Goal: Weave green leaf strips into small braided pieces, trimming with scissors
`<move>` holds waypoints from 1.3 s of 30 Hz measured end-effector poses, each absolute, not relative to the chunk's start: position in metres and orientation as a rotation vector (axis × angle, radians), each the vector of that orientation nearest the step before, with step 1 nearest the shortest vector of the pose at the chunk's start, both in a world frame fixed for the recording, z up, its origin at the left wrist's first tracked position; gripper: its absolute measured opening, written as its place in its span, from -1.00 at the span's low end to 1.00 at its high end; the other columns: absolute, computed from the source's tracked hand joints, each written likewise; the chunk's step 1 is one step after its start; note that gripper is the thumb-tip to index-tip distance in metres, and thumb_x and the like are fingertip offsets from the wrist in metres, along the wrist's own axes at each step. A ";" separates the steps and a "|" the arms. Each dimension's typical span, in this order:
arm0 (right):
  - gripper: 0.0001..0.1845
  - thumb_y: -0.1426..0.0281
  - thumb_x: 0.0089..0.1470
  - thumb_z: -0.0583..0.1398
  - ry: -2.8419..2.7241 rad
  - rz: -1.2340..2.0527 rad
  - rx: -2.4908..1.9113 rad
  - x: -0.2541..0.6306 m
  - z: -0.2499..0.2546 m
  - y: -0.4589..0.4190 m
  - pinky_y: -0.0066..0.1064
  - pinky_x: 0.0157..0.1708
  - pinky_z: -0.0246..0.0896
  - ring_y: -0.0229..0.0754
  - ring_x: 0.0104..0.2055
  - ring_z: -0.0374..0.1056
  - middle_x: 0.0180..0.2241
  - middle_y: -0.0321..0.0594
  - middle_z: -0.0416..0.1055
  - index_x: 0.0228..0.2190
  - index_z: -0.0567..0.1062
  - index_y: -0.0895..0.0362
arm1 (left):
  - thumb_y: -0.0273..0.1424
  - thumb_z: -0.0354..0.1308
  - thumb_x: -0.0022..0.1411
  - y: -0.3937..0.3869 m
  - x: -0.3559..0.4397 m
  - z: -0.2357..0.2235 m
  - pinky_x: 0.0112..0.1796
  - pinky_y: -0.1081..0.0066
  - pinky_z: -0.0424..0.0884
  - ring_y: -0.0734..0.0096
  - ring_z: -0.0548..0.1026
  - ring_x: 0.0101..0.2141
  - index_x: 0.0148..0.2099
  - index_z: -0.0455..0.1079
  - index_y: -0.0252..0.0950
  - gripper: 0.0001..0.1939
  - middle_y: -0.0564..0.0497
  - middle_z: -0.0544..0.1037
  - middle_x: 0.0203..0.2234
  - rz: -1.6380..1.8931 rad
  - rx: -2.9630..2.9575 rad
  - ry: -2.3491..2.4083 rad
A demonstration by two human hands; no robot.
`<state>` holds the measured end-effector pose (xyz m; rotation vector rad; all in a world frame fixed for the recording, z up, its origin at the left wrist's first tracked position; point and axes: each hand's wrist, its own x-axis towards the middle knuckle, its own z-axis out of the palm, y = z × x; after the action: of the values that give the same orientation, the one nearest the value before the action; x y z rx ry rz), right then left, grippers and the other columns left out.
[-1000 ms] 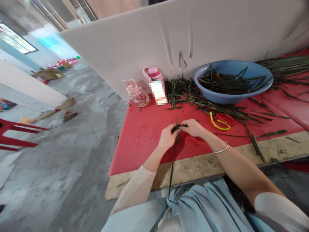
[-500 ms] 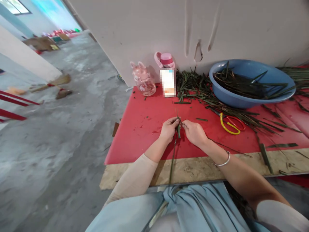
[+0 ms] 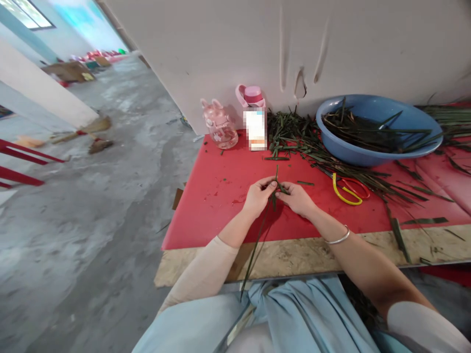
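From my end of the feed, I read everything off the small green leaf piece, which sits right between the two hands, just above the red table cover. The left hand has its thumb and forefinger pinched together on the piece near its upper part. The right hand has its fingers drawn in narrow about the side that points its way (how firmly, I can't tell from here). Neither hand is clearly nearer; both meet at the work.

The long axis runs roughly away from the body: a thin tip stands out beyond the fingertips, and a long strand trails back from under the left hand, over the board edge, down toward the lap. It slants to the person's left, so the right side of the piece is free of it. The scissors lie to the right, apart from the right hand, and the blue basin stands farther off behind them.
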<state>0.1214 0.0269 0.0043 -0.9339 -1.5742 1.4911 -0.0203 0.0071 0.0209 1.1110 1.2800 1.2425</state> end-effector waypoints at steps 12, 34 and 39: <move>-0.75 0.31 -0.09 0.20 -1.631 1.337 -1.137 0.139 -0.013 0.048 -0.44 -0.33 0.19 -0.26 -0.42 0.32 -0.46 -0.31 0.48 -0.36 0.53 0.20 | -0.46 0.07 0.09 -0.013 -0.087 0.049 0.13 -0.08 0.02 -0.04 0.23 0.15 0.00 0.45 -0.20 -0.59 -0.17 0.44 0.04 0.646 2.059 2.173; -0.68 0.17 0.05 0.11 -1.737 1.185 -0.988 0.133 0.008 0.032 -0.46 -0.46 0.02 -0.31 -0.51 0.06 -0.60 -0.36 0.15 -0.58 0.29 0.13 | -0.22 0.28 0.03 0.007 -0.026 0.005 -0.57 0.61 0.13 0.68 0.18 -0.59 -0.15 0.43 -0.30 -0.64 0.09 0.36 -0.49 1.123 0.987 0.864; -0.67 0.21 0.11 0.09 -1.861 1.036 -1.006 0.131 0.014 0.025 -0.46 -0.50 -0.06 -0.33 -0.53 -0.01 -0.62 -0.39 0.05 -0.59 0.26 0.13 | -0.21 0.27 0.05 0.011 -0.026 0.004 -0.62 0.61 0.06 0.69 0.12 -0.64 -0.21 0.40 -0.34 -0.66 0.16 0.25 -0.60 1.258 0.932 0.885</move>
<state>0.1314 0.0253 0.0142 -1.0056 -1.8605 1.0362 -0.0259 0.0111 0.0042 0.9318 0.8855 1.2583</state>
